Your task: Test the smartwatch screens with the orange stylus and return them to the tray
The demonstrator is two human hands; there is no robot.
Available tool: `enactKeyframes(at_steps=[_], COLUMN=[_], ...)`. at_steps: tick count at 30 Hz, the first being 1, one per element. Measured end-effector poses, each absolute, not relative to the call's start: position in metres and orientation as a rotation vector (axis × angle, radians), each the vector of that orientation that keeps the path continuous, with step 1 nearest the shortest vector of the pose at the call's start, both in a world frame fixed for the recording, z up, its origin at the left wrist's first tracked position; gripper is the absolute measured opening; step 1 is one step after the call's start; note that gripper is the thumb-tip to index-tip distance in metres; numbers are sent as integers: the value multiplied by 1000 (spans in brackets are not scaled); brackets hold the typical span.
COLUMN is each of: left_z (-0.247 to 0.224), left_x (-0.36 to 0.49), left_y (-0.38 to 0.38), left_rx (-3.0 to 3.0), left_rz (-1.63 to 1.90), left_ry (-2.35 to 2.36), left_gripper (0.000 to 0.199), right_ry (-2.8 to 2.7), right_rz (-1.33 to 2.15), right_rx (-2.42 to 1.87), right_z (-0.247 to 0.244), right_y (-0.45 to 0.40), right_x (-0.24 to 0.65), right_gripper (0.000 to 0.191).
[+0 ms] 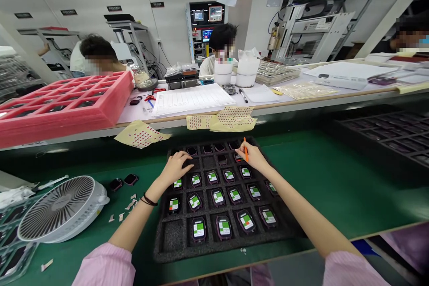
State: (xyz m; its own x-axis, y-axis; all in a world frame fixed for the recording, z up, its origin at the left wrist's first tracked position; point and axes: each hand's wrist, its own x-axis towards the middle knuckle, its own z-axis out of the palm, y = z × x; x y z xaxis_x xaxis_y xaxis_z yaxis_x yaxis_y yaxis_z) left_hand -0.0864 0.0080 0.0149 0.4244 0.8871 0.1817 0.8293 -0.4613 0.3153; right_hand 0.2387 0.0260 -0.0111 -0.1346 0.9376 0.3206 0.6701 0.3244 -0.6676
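Observation:
A black foam tray [187, 250] with square compartments lies before me on the green bench, holding several smartwatches without straps. Many of their screens are lit in green and white, such as one watch [217, 197] near the middle; those in the far row are dark. My right hand [254, 155] grips a slim orange stick [246, 149], pointed like a stylus, over a lit watch [238, 157] at the tray's far right. Over the far left compartments rests my left hand [176, 169], thumb and fingers apart with nothing between them.
A white round fan [63, 208] stands left of the tray, near two loose watches [130, 179] and small paper scraps. A pink foam tray [114, 103] and paper sheets [194, 98] lie on the raised shelf. Another black tray [385, 143] is at right. Co-workers sit beyond.

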Motion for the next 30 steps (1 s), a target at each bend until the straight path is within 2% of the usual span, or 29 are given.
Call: enactKeyframes(at_steps=[6, 11, 17, 24, 30], left_z=[14, 11, 6, 6, 6], left_x=[-23, 37, 91, 112, 110], left_y=[12, 19, 39, 66, 68], left_rx=[2609, 2704, 2734, 2635, 2528], left_rz=[349, 254, 227, 149, 326], left_ry=[1315, 1189, 1188, 1248, 1241], left_gripper=[19, 24, 30, 33, 35], right_ry=[-1957, -1835, -1797, -1778, -1657], right_rz=[378, 126, 70, 236, 489], right_rx=[-1564, -1956, -2055, -2002, -1839], right_z=[-5, 2, -15, -25, -31], right_y=[22, 23, 25, 39, 42], right_x=[236, 257, 272, 285, 291], right_gripper=[27, 23, 18, 20, 15])
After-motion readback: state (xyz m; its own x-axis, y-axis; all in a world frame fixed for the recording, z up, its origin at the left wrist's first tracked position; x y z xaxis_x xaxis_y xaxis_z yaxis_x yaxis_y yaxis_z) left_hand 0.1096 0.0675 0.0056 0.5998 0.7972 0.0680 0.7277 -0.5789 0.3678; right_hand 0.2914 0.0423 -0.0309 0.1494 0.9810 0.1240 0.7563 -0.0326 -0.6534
